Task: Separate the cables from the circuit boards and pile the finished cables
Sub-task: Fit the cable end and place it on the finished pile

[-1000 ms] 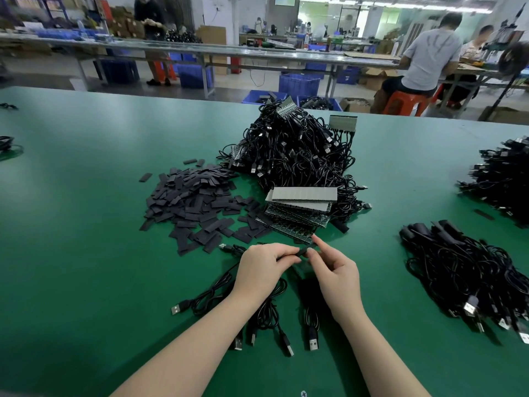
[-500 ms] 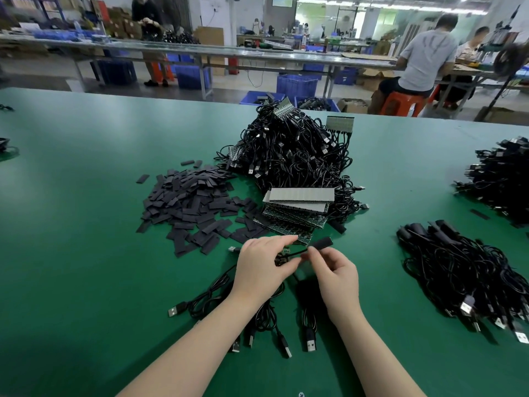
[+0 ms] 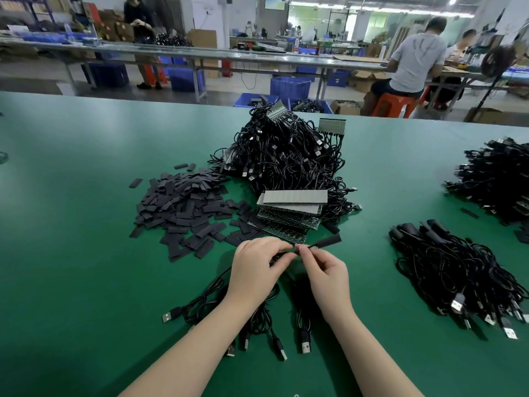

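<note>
My left hand [image 3: 257, 267] and my right hand [image 3: 323, 270] meet fingertip to fingertip over the green table [image 3: 71, 253]. Between them they pinch a thin black cable whose black sleeved end [image 3: 329, 241] sticks out up and to the right of my right fingers. My left hand also covers a small board piece, mostly hidden. Several black USB cables [image 3: 257, 319] hang from there toward me under my wrists. A stack of circuit boards [image 3: 289, 210] lies just beyond my hands. Behind it rises a big heap of cables joined to boards [image 3: 286, 156].
A spread of flat black sleeve pieces [image 3: 183, 210] lies to the left. A pile of finished cables [image 3: 458, 276] lies at the right, another cable heap [image 3: 498, 179] behind it. People work at benches across the aisle.
The black sleeved end has come out from between my fingers and now points up to the right. My hands stayed together in the same spot.
</note>
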{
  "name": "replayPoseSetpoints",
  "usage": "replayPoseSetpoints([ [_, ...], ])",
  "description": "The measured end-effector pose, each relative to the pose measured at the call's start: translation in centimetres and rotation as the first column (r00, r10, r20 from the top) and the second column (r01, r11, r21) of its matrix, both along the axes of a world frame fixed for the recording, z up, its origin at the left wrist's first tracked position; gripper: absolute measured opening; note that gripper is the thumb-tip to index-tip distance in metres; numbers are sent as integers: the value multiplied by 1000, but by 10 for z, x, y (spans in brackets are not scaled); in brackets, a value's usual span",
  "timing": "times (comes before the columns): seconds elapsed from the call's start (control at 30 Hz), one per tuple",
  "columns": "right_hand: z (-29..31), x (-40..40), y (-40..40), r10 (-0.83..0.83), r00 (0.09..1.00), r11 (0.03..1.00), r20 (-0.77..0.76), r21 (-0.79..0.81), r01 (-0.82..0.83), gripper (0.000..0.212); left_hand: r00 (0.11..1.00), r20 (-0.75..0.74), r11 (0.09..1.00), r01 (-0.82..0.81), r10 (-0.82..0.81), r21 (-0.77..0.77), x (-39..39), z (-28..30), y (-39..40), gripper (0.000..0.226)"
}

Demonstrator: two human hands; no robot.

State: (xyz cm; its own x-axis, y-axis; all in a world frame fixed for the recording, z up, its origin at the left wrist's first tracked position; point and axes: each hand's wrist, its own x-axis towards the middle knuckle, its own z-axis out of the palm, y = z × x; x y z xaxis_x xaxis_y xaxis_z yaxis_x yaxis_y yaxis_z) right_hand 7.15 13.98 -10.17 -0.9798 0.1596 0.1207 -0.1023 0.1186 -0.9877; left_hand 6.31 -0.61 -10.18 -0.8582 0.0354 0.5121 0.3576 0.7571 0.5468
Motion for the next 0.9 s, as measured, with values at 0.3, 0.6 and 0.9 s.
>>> replayPoseSetpoints([
  [0.3,93,-18,90,-424,878,902,-221,-20,431,22,998,63,997,-30,26,73,1,0,0,43],
  [0.6,65,-46,209,-557,830,195,-33,966,169,37,998,69,998,-19,14,65,-3,-3,0,40],
  [0.9,43,-53,215,-616,786,96,43,995,20,54,994,108,997,-39,32,68,-3,-5,0,41],
])
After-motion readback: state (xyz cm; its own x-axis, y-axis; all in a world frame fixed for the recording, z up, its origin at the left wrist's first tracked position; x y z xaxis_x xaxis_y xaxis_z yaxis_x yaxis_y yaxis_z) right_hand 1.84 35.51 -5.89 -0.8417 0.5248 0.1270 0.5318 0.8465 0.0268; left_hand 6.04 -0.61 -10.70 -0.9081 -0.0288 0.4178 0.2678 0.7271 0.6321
